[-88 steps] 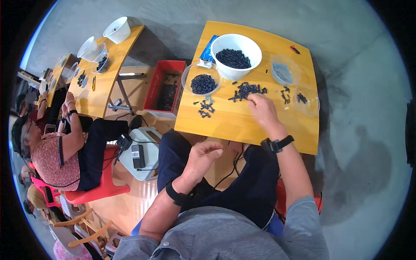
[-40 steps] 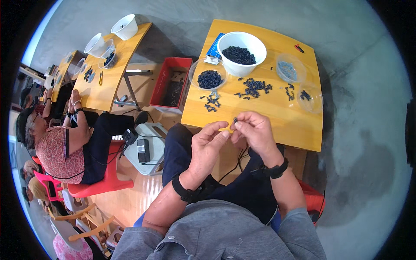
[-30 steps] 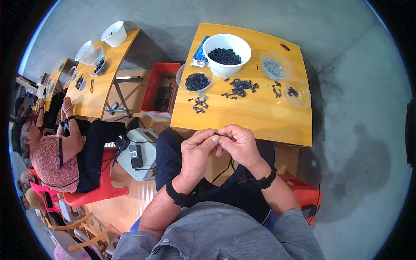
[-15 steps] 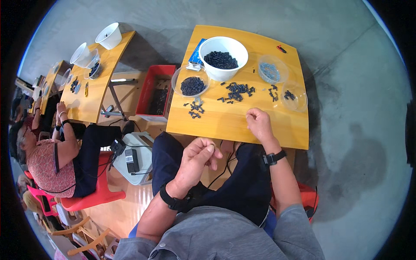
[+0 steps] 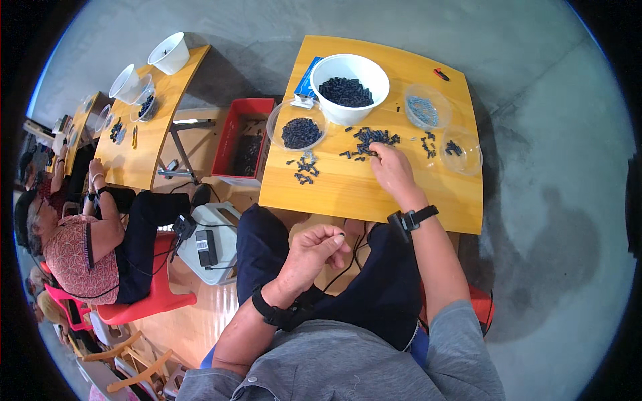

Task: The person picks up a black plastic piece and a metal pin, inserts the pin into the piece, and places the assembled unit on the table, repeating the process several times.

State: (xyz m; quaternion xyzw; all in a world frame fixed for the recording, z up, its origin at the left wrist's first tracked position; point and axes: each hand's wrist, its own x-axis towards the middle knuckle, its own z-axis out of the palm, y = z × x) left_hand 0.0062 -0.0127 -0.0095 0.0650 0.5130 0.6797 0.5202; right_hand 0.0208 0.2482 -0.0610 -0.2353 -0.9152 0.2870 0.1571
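My left hand is raised over my lap, thumb and forefinger pinched on a small dark piece that just shows at the fingertips. My right hand reaches over the table, its fingertips at the near edge of a loose pile of small black cylindrical parts. Its fingers are closed together, and what they grip, if anything, is hidden. Left of that pile stands a shallow clear bowl of small black parts, with several joined-looking black pieces lying before it. Behind is a white tub of black cylinders.
On the table's right stand a clear tub of light-blue small parts and a clear dish with a few black pieces. A red-handled tool lies at the far corner. A red bin stands left of the table; a person sits farther left.
My right hand has moved forward from the table's near part to the black pile. My left hand stays pinched over my lap, turned slightly, and the dark piece at its fingertips now shows.
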